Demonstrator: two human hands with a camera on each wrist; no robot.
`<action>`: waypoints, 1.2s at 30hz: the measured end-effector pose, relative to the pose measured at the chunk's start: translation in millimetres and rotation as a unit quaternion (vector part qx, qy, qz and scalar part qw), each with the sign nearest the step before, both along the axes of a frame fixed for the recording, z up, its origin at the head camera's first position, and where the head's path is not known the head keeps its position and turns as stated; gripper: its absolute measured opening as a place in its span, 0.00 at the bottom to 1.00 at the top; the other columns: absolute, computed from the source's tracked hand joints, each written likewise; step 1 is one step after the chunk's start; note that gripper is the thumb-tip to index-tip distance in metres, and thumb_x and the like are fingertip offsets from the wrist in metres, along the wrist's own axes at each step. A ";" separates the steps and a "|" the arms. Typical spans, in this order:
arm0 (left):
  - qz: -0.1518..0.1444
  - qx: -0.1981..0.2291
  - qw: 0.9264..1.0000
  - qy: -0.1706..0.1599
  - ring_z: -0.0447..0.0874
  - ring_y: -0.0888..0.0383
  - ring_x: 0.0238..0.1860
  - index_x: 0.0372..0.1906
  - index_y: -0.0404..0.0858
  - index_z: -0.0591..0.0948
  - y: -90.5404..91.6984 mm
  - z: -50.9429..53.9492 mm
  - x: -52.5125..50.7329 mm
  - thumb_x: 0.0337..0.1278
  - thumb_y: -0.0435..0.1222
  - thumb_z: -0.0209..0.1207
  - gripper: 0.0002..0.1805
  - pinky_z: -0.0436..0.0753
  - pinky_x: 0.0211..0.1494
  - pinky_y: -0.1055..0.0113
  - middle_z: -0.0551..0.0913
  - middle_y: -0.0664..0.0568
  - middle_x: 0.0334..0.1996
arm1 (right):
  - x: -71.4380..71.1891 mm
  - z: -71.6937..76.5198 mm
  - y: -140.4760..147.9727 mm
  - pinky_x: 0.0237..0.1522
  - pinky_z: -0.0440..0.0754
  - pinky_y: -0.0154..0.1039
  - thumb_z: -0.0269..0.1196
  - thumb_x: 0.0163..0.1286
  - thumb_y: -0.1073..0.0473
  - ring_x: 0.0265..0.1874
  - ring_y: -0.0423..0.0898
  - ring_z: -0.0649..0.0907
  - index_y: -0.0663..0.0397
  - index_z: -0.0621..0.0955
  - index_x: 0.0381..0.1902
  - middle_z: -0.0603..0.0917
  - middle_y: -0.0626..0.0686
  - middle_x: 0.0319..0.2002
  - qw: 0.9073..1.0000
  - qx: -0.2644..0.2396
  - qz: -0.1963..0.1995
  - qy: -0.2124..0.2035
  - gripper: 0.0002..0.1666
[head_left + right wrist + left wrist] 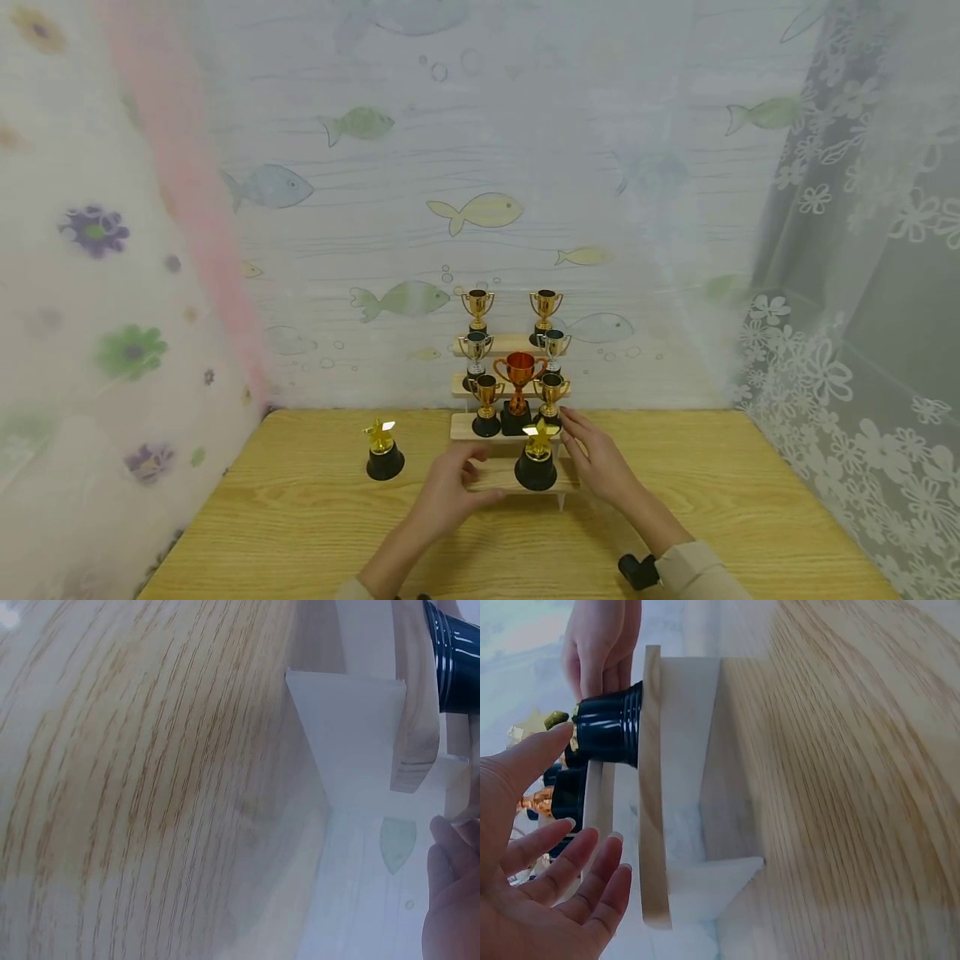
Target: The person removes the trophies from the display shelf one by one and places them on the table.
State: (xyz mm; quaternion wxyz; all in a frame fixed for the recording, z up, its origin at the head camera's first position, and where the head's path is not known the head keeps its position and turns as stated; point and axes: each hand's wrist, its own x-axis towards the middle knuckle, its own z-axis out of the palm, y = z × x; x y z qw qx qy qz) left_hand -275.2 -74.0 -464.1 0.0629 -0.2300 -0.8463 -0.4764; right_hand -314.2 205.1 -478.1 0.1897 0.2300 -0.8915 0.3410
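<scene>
A tiered wooden display stand (495, 475) on white supports carries several trophies. On its lowest step stands a gold star trophy with a black base (536, 471). My left hand (446, 487) is at the left end of that step, fingers spread and holding nothing; its thumb overlaps the star trophy in the left wrist view. My right hand (600, 458) is at the stand's right side, fingertips beside a small gold cup trophy (551, 392) and the end of the step above. An orange cup trophy (519, 371) stands beside another gold cup (487, 392).
A second star trophy (385, 461) stands on the wooden table (300, 508), left of the stand. Silver cups (476, 346) and gold cups (545, 304) occupy the higher steps. A fish-patterned curtain (480, 125) hangs behind. Near my right sleeve is a black object (637, 572).
</scene>
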 end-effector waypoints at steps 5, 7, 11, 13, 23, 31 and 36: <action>-0.001 -0.003 1.000 0.001 0.83 0.46 0.46 0.62 0.35 0.79 10.0 0.1 -2.4 0.49 0.41 0.78 0.35 0.84 0.50 0.50 0.81 0.42 0.54 | -0.6 0.2 -0.6 0.67 0.69 0.63 0.52 0.83 0.59 0.70 0.67 0.70 0.73 0.71 0.69 0.70 0.67 0.72 1.000 -0.002 0.001 0.002 0.26; -0.001 -0.004 1.000 0.007 0.82 0.47 0.46 0.62 0.35 0.79 13.7 0.7 -3.6 0.48 0.42 0.79 0.36 0.84 0.50 0.50 0.82 0.43 0.54 | -0.8 0.7 -1.1 0.67 0.69 0.63 0.52 0.83 0.59 0.70 0.67 0.70 0.73 0.71 0.69 0.70 0.67 0.72 1.000 -0.004 0.001 0.003 0.26; 0.000 -0.012 1.000 0.020 0.82 0.49 0.46 0.61 0.35 0.80 20.1 0.6 -5.7 0.47 0.43 0.79 0.36 0.84 0.50 0.53 0.82 0.44 0.53 | -0.7 1.6 -2.7 0.66 0.70 0.63 0.52 0.83 0.60 0.69 0.67 0.71 0.74 0.72 0.69 0.70 0.68 0.71 1.000 -0.005 0.003 0.010 0.26; 0.002 -0.018 1.000 0.021 0.82 0.50 0.47 0.61 0.36 0.80 23.3 0.4 -5.9 0.47 0.45 0.79 0.36 0.84 0.49 0.56 0.82 0.45 0.53 | -0.6 1.9 -3.6 0.66 0.70 0.64 0.53 0.83 0.60 0.69 0.68 0.71 0.75 0.72 0.68 0.71 0.68 0.71 1.000 -0.006 0.005 0.012 0.26; 0.001 -0.033 0.999 0.027 0.81 0.49 0.57 0.64 0.39 0.80 39.2 -1.9 -10.8 0.49 0.46 0.78 0.36 0.82 0.57 0.55 0.82 0.45 0.59 | -0.2 2.5 -2.0 0.67 0.70 0.63 0.52 0.83 0.59 0.70 0.66 0.70 0.73 0.72 0.69 0.70 0.67 0.72 1.000 -0.003 0.001 -0.001 0.26; 0.016 -0.045 0.999 0.025 0.85 0.49 0.52 0.63 0.37 0.81 47.5 -3.4 -12.5 0.52 0.47 0.77 0.34 0.84 0.51 0.58 0.84 0.44 0.56 | 1.4 2.2 -0.7 0.67 0.70 0.63 0.52 0.83 0.59 0.71 0.66 0.70 0.73 0.71 0.70 0.69 0.66 0.73 1.000 -0.003 -0.003 -0.011 0.26; 0.023 -0.048 0.998 0.025 0.86 0.49 0.49 0.61 0.39 0.83 51.8 -4.2 -12.2 0.53 0.47 0.76 0.31 0.85 0.48 0.60 0.85 0.45 0.55 | 2.6 1.9 -1.4 0.67 0.70 0.64 0.51 0.83 0.58 0.71 0.66 0.69 0.72 0.71 0.70 0.69 0.66 0.73 1.000 -0.004 -0.005 -0.017 0.26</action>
